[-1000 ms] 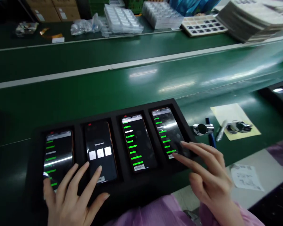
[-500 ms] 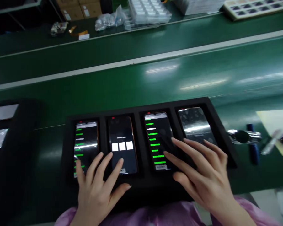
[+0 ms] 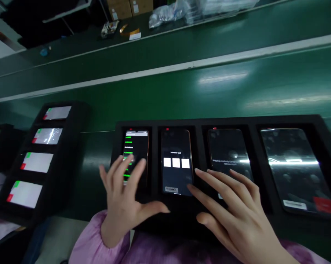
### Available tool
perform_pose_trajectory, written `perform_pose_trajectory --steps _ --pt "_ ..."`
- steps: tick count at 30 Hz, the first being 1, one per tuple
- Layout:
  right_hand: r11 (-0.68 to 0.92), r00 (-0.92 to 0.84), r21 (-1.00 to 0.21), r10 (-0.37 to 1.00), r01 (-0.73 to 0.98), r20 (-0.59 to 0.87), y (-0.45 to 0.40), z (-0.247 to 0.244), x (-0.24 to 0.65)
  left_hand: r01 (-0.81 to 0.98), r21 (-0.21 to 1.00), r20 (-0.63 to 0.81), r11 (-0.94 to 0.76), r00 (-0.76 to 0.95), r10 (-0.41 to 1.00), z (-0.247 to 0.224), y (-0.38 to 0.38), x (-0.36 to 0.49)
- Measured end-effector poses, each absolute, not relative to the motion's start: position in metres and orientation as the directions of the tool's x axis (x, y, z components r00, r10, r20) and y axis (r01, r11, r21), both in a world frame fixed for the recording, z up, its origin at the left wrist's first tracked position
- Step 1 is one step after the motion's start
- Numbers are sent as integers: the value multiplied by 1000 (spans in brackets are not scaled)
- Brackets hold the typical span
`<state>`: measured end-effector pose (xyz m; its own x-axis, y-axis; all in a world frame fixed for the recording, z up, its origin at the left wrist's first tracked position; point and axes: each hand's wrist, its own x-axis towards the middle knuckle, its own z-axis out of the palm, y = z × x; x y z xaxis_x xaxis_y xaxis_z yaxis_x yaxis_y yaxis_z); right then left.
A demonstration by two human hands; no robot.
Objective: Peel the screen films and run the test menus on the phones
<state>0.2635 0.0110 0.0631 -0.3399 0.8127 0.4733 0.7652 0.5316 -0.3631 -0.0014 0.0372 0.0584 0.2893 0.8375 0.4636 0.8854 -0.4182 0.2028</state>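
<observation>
Four slots of a black foam tray (image 3: 154, 212) each hold a smartphone, screen up. Over the leftmost phone (image 3: 136, 143), which shows a list of green lines, my left hand (image 3: 124, 198) is spread with nothing in it. The second phone (image 3: 175, 143) displays "Vibrator test" with three white squares. My right hand (image 3: 234, 205) is spread, holding nothing, its index fingertip at this phone's lower right edge; whether it touches I cannot tell. Part of the third phone (image 3: 227, 146), dark with a line of text, lies behind that hand's fingers. A dark screen with a red patch marks the rightmost phone (image 3: 289, 176).
To the left, another black tray (image 3: 58, 157) holds several phones with white screens and green and red corners. A white strip (image 3: 191, 65) crosses the green bench. Clear plastic packaging (image 3: 171, 14) and brown cartons (image 3: 121, 9) are at the back.
The view has swung left, bringing the other tray into sight. The third phone's screen has gone from a green list to dark with text. My right hand now reaches toward the second phone.
</observation>
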Motion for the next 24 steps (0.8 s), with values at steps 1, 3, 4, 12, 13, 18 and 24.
perform_pose_trajectory --steps 1,3,4,12,13,18,24 --pt "536 -343 -368 812 760 472 11 62 260 887 232 483 -398 250 839 57 35 -17" --pt "543 -352 -376 811 751 468 12 60 253 890 274 463 -363 209 862 54 30 -46" --pt "547 -357 -377 810 748 466 13 59 250 888 290 440 -356 207 874 52 26 -58" --pt "546 -397 -251 793 799 462 21 51 245 866 353 382 -355 213 899 35 4 -82" --pt "529 -393 -219 798 820 457 20 50 246 874 338 379 -350 213 900 35 4 -81" --pt "545 -360 -255 773 799 523 14 41 254 914 252 334 -319 227 915 39 9 -76" --pt "623 -375 -316 724 715 579 10 37 263 933 210 366 -293 203 908 39 11 -62"
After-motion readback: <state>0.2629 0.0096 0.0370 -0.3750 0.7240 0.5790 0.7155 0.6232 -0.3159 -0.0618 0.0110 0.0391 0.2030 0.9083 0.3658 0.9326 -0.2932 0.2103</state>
